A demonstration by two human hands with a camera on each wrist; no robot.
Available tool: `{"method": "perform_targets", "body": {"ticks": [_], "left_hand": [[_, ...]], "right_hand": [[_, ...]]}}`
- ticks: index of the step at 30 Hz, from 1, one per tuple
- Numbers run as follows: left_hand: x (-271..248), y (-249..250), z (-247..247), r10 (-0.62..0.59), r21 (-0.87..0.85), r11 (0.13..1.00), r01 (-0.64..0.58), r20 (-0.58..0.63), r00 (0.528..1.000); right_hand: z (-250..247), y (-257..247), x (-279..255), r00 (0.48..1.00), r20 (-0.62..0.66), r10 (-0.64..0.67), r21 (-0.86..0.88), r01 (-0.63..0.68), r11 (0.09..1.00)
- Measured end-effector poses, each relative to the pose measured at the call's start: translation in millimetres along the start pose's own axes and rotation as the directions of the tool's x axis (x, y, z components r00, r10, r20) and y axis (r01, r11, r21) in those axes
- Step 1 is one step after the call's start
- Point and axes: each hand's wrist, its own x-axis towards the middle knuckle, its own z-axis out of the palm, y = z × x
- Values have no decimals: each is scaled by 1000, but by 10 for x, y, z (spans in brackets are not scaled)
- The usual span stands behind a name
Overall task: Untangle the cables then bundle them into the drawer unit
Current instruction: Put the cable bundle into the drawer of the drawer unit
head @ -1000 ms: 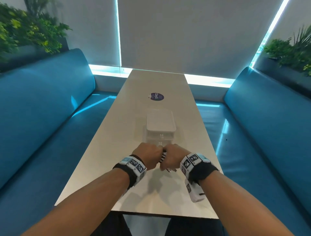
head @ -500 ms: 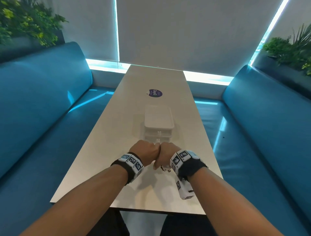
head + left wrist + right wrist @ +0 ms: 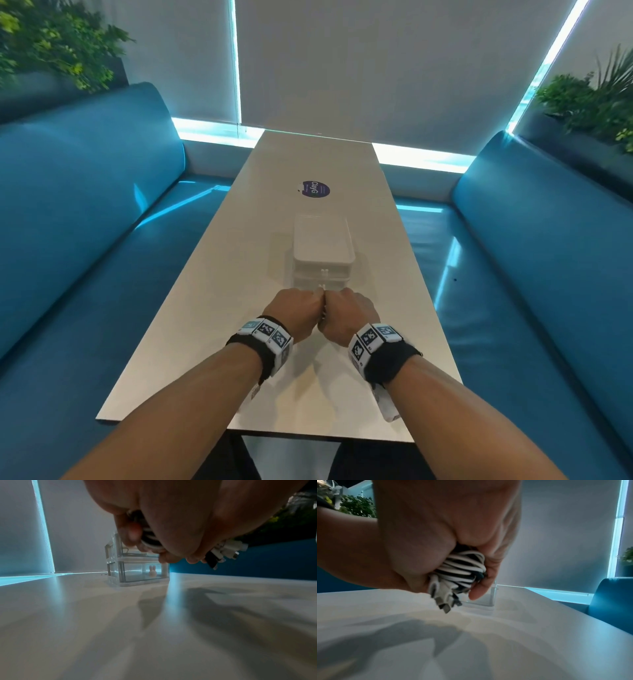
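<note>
Both hands are fisted together just in front of the drawer unit, above the table. The left hand and right hand each curl round the black-and-white cables, whose plugs hang below the fingers.

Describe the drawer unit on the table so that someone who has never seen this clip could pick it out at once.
On the long pale table between two blue benches, look along the middle line, just beyond the two fists. The small clear plastic drawer unit stands there, two drawers stacked under a white lid. Unlike the flat round purple sticker farther along, it is a raised see-through box with a tiny rabbit figure in its lower drawer.
</note>
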Motion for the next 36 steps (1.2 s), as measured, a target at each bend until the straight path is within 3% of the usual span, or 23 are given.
{"method": "perform_targets", "body": {"ticks": [2,5,10,12,14,16,18,22,30,36], "left_hand": [[28,-36,4,-26,-224,974,18,-33,999],[37,-92,8,-121,-518,853,66,-73,990],[66,-64,2,-248,-643,760,94,-153,957],[63,-70,3,-353,-732,672,113,-182,918],[43,-116,-1,-453,-785,591,185,-133,881],[46,-198,58,-493,-746,590,310,-29,869],[68,-272,133,-478,-609,669,427,89,874],[74,-279,269,-435,-415,752,512,272,858],[66,-125,346,-432,-496,697,518,287,855],[44,36,375,-497,-540,642,545,248,832]], "right_hand": [[-38,96,43,999,-51,-19,-32,17,999],[-75,245,99,992,-128,0,-5,-1,1000],[-31,352,172,961,-277,15,44,-3,999],[-23,350,205,939,-342,30,85,-1,996],[-33,361,243,922,-383,63,153,-4,988],[-52,383,297,928,-362,87,203,-13,979],[-81,381,350,955,-283,84,205,-26,978],[-139,350,402,980,-185,78,259,-28,966],[-203,321,256,975,-201,94,295,-31,955],[-181,248,119,972,-209,103,281,-41,959]]}}
